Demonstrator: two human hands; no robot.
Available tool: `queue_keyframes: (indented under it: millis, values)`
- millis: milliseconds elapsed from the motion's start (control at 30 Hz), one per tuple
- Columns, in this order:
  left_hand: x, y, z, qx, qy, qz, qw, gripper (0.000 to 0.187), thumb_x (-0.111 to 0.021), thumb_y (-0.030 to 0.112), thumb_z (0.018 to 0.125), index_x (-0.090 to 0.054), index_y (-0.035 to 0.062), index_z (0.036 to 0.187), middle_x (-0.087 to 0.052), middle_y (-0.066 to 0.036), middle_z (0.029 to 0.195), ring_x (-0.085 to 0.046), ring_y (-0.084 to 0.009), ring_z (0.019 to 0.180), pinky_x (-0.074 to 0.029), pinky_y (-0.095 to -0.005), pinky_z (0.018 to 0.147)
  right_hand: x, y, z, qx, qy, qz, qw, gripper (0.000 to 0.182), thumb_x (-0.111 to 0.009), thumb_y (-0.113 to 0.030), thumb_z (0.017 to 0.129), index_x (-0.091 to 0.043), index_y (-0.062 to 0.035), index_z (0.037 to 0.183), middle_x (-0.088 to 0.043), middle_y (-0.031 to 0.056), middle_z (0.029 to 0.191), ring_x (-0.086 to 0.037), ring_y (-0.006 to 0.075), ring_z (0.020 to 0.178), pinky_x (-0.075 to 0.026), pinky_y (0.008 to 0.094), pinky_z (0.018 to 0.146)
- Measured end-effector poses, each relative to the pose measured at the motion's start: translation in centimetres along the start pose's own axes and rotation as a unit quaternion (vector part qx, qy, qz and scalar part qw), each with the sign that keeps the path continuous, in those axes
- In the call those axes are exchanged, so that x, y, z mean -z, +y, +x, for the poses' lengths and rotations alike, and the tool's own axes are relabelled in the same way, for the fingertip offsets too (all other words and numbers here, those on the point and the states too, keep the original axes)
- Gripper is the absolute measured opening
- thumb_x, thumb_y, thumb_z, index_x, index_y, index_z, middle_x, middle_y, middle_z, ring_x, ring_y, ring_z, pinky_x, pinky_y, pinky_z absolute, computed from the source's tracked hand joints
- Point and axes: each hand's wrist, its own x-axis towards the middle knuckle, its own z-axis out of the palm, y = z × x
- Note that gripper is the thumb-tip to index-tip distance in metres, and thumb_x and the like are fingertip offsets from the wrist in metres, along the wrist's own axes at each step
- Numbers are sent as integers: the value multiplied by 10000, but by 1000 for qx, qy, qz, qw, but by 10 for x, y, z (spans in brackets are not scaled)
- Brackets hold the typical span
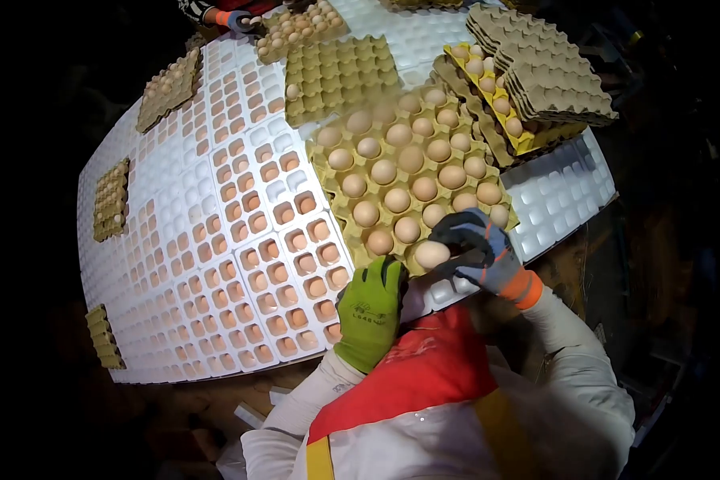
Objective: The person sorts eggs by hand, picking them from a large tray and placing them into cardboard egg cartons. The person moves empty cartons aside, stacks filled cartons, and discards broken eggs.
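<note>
In a green glove, my left hand (pixel 371 314) has its fingers closed over the near edge of a pulp egg tray (pixel 340 232). That tray is filled with rows of light-brown eggs (pixel 396 199). My right hand (pixel 486 254), in a grey-blue glove with black fingers and an orange cuff, pinches a pale egg (pixel 432 255) at the tray's near edge. Its thumb and fingertips are around the egg's right side. Just beyond lies another pulp tray (pixel 340 72) with a single egg at its left side.
White foam trays (pixel 258 240) cover the left, many pockets holding eggs. A stack of pulp trays (pixel 548 68) rests by a yellow egg tray (pixel 528 142) at upper right. Another person's gloved hand (pixel 236 20) is at a far egg tray (pixel 300 32). Smaller pulp trays (pixel 110 200) lie left.
</note>
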Motion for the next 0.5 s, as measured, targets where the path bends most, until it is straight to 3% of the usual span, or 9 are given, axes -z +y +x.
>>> queue_keyframes:
  millis: [67, 133, 200, 233, 300, 333, 400, 467, 500]
  values:
    - [8, -8, 8, 13, 10, -92, 996, 364, -765, 177, 794, -645, 131, 1134, -649, -71, 1013, -637, -292, 864, -514, -384, 678, 15, 6, 9, -116, 54, 253, 959, 477, -787, 19, 789, -601, -53, 1222, -634, 55, 1173, -628, 148, 1105, -542, 322, 963]
    - [15, -14, 14, 10, 1, -154, 988, 347, -785, 182, 785, -665, 128, 1106, -656, -76, 984, -646, -301, 844, -517, -389, 675, 26, 4, 25, -153, 88, 381, 907, 456, -778, -31, 819, -593, -61, 1236, -643, 57, 1171, -639, 130, 1055, -546, 303, 896]
    - [8, -19, 15, 18, 31, -202, 979, 293, -787, 165, 818, -699, 108, 1092, -684, -91, 943, -669, -313, 823, -523, -359, 694, 36, 9, 41, -191, 15, 234, 953, 378, -767, -90, 837, -623, -72, 1186, -646, 43, 1139, -652, 138, 997, -543, 310, 832]
    - [11, -19, 15, 22, 30, -215, 976, 304, -775, 136, 839, -688, 84, 1126, -698, -94, 956, -681, -278, 822, -530, -341, 707, 29, 6, 54, -22, 12, 23, 999, 336, -769, -147, 823, -656, -110, 1137, -641, 28, 1072, -660, 184, 931, -541, 354, 777]
    - [11, -20, 10, 82, 30, -329, 940, 315, -744, 82, 872, -669, 42, 1175, -718, -89, 983, -692, -212, 838, -540, -308, 740, 15, -2, 66, 83, -91, -249, 961, 268, -785, -228, 761, -671, -148, 990, -610, 41, 981, -650, 242, 887, -525, 402, 710]
    - [5, -23, 5, 137, 32, -425, 894, 315, -726, 57, 884, -660, 23, 1190, -722, -82, 998, -692, -182, 856, -542, -292, 759, 5, -5, 72, 133, -139, -392, 899, 251, -779, -260, 752, -665, -154, 949, -602, 49, 961, -646, 248, 872, -514, 403, 679]
    - [0, -35, -5, 219, 42, -575, 787, 308, -663, -21, 915, -636, -45, 1221, -727, -71, 1030, -664, -97, 905, -544, -250, 814, -13, 4, 77, 152, -158, -434, 874, 189, -754, -283, 754, -647, -148, 833, -585, 56, 950, -633, 248, 830, -498, 393, 651]
    - [-5, -44, -10, 223, 58, -555, 799, 325, -682, -19, 890, -655, -10, 1213, -717, -78, 1017, -673, -131, 863, -540, -264, 769, -18, 10, 82, 175, -142, -421, 879, 164, -741, -275, 761, -646, -146, 798, -578, 57, 934, -627, 246, 816, -500, 389, 652]
    - [-6, -44, -12, 174, 79, -472, 860, 337, -702, -5, 868, -664, 4, 1202, -706, -83, 1010, -670, -156, 860, -538, -286, 762, -10, 11, 82, 184, -135, -346, 910, 192, -764, -281, 766, -670, -120, 812, -588, 57, 906, -622, 251, 817, -508, 389, 672]
